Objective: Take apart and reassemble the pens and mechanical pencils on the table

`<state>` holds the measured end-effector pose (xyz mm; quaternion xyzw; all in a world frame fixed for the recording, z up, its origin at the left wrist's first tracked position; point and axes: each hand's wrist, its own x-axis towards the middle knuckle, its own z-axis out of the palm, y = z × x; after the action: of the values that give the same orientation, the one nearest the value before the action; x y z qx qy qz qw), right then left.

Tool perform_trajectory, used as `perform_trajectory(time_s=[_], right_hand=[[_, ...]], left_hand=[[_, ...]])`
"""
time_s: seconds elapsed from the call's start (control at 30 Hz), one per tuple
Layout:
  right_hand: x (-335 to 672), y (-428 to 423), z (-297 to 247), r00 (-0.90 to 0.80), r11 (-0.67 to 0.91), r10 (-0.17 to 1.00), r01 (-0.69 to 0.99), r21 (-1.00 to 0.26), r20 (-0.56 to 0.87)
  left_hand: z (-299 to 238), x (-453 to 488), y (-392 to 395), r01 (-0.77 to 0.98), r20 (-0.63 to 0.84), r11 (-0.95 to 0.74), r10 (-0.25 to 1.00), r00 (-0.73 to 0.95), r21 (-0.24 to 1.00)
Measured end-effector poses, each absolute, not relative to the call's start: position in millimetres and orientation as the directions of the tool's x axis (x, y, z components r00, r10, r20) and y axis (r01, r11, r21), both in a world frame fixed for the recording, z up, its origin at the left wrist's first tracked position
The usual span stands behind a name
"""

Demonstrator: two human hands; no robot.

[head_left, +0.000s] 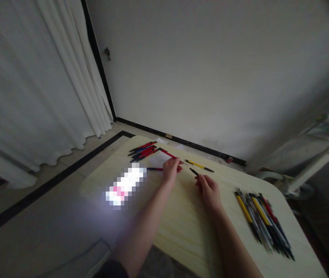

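Note:
My left hand (pixel 170 170) is closed around a red pen (pixel 168 153), its black end pointing away up the table. A thin tip, like a refill, shows past my fingertips toward the right. Facing it, my right hand (pixel 209 189) pinches a short black pen part (pixel 193 171); a small gap separates the two pieces. Under or beside my left hand lies a dark blue and red pen (pixel 154 168). A yellow and black pen (pixel 200 166) rests just beyond my hands.
Several red and dark pens (pixel 142 151) lie at the table's far left, by a white paper (pixel 156 158). More yellow, red, clear and black pens (pixel 264 220) are piled at right. A bright, pixelated object (pixel 125 187) sits left on the wooden table (pixel 181 227). Behind is a wall (pixel 196 77).

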<state>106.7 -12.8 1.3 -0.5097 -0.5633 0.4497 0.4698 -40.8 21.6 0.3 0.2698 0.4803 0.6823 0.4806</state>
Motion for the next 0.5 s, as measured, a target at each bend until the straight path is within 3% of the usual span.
perform_trajectory(time_s=[0.27, 0.5], right_hand=[[116, -10, 7, -0.009, 0.138, 0.989, 0.37, -0.919, 0.145], [155, -26, 13, -0.02, 0.194, 0.964, 0.735, -0.649, 0.265]], left_hand=[[2, -40, 20, -0.432, -0.11, -0.063, 0.925, -0.364, 0.9], [7, -39, 20, -0.423, -0.122, -0.032, 0.935, -0.332, 0.906]])
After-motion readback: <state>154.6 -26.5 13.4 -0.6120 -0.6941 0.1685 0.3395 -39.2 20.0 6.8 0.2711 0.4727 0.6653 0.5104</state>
